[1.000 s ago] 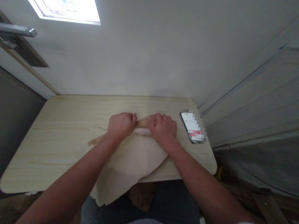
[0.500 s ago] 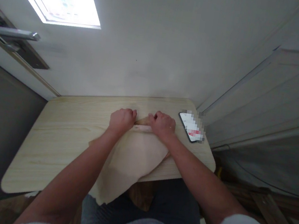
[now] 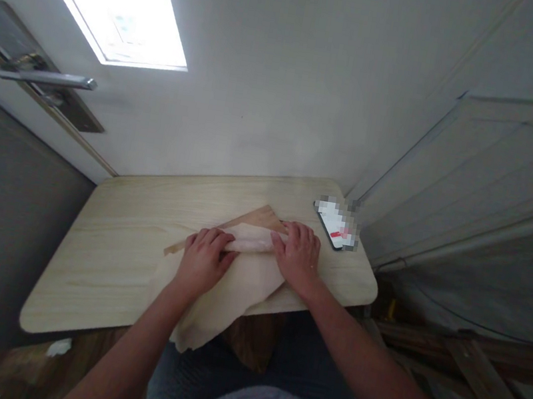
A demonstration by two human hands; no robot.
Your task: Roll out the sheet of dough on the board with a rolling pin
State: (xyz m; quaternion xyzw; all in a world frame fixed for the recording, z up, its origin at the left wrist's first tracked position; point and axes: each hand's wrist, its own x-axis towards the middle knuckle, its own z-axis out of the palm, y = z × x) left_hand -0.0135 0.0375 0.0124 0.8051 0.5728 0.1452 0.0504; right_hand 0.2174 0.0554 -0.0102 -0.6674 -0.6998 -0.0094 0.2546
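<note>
A thin tan sheet of paper (image 3: pixel 247 287) lies on the table and hangs over its near edge towards my lap. Across it runs a pale, pinkish-white roll (image 3: pixel 254 243); its material is unclear. My left hand (image 3: pixel 206 259) curls over the left end, fingers on top and thumb on the near side. At the other end my right hand (image 3: pixel 297 253) has its thumb and fingers closed around the roll. Behind the roll a browner pointed flap of paper (image 3: pixel 262 216) lies on the tabletop. The ends of the roll are hidden under my hands.
The small light-wood table (image 3: pixel 101 247) stands against a white door with a metal handle (image 3: pixel 47 78). A phone (image 3: pixel 333 223) lies near the table's right end. Below right are wooden bars (image 3: pixel 477 368); a white scrap (image 3: pixel 59 347) is on the floor.
Both hands have come nearer to my body and opened out from tight fists into a looser hold along the roll. More of the roll and the brown flap behind it now show.
</note>
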